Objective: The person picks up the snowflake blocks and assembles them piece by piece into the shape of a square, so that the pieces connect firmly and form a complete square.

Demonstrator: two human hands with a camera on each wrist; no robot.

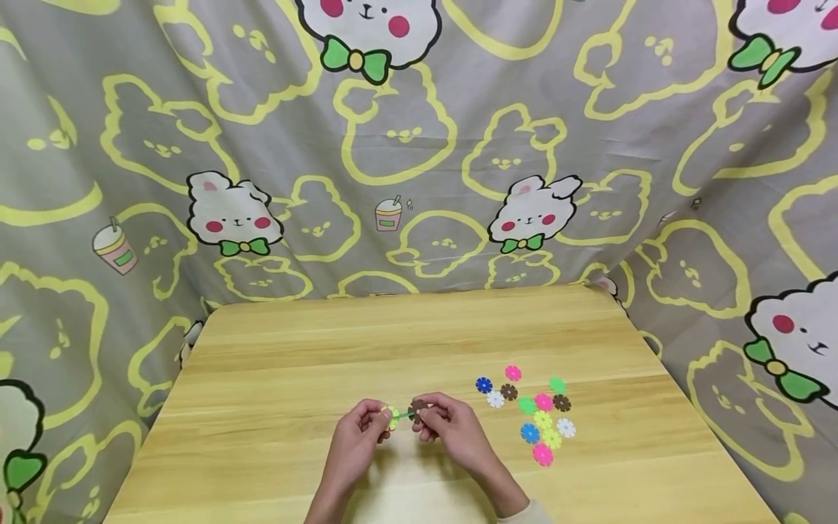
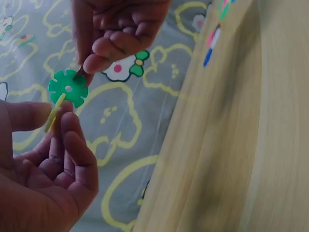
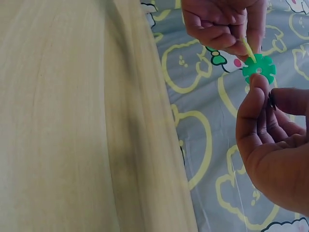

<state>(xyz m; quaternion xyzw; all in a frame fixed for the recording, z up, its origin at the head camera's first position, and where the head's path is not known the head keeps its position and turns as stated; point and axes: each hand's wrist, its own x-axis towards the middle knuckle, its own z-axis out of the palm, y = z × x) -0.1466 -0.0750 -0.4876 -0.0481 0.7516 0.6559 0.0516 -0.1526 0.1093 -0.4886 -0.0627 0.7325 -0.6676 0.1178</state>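
My left hand (image 1: 356, 440) pinches a yellow notched disc (image 2: 54, 114) between thumb and fingers. Opposite it, my right hand (image 1: 455, 429) pinches a brown notched disc (image 1: 417, 411), which looks dark and edge-on in the right wrist view. Between the two hands is a green notched disc (image 2: 67, 89) with a small round hole in its middle. The yellow disc meets one side of the green disc's rim and the brown disc the other, each standing crosswise to it. Both hands hold the joined discs above the wooden table (image 1: 275, 378).
Loose notched discs lie spread to the right of my right hand, among them a dark blue disc (image 1: 484, 385), a light blue disc (image 1: 530, 433), a pink disc (image 1: 543, 455) and a white disc (image 1: 566, 428). A patterned curtain (image 1: 445, 160) hangs behind the table and at both sides.
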